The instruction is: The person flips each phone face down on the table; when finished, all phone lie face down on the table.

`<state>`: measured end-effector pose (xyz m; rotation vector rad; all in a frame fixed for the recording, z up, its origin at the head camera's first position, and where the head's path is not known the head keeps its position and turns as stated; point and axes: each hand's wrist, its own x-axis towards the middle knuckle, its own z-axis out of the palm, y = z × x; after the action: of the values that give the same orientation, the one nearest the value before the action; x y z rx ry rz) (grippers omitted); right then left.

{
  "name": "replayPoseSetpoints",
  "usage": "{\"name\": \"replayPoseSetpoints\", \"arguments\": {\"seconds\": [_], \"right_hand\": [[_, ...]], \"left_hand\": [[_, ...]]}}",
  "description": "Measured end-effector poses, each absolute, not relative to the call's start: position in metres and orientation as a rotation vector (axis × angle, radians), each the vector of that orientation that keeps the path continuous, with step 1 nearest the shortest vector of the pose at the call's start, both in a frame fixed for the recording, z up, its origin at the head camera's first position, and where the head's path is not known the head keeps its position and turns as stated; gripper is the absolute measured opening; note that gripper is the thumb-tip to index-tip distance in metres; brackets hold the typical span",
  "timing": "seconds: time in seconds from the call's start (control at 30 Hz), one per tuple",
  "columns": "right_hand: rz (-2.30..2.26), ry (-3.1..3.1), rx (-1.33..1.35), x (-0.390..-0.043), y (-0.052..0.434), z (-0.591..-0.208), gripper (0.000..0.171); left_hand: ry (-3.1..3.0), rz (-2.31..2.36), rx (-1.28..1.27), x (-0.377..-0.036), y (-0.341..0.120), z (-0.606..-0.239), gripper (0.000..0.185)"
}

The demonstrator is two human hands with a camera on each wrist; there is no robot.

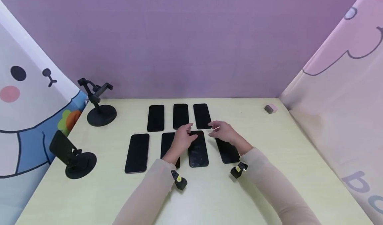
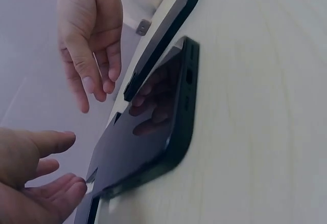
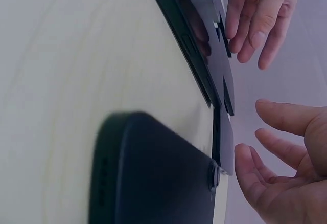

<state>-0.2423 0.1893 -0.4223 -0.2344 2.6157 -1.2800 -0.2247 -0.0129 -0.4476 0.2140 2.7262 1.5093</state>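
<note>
Several black smartphones lie flat in two rows on the table. My left hand point(image 1: 182, 140) hovers over the front row, between a phone point(image 1: 167, 141) partly covered by the hand and wrist and the glossy phone point(image 1: 198, 150) to its right. Its fingers are relaxed and hold nothing. Above the rightmost front phone point(image 1: 227, 153) is my right hand point(image 1: 225, 132), fingers loosely bent and empty, thumb apart. That phone shows a lens-like bump at its far end in the right wrist view. Between both hands point(image 2: 30, 178) in the left wrist view, a gap stays above the phones.
Three phones, including the back left phone point(image 1: 155, 118), form the back row. A front left phone point(image 1: 137, 153) lies beside two black stands: a folding stand point(image 1: 101, 115) and a tilted stand point(image 1: 79, 165). A small block point(image 1: 270, 108) sits at the back right. A purple backdrop point(image 1: 191, 52) rises behind.
</note>
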Motion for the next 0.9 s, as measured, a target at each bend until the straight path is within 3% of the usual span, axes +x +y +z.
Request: {"name": "replayPoseSetpoints", "arguments": {"seconds": [0.47,0.9], "right_hand": [[-1.218,2.593,-0.180,-0.240,0.168,-0.433,0.045],[-1.246,2.571,-0.139,-0.235,0.155,-0.443,0.044]], "left_hand": [[2.731,1.364,0.130,-0.222,-0.027,-0.452,0.056],[2.749,1.286,0.177,-0.221,-0.026,-0.455,0.045]]}}
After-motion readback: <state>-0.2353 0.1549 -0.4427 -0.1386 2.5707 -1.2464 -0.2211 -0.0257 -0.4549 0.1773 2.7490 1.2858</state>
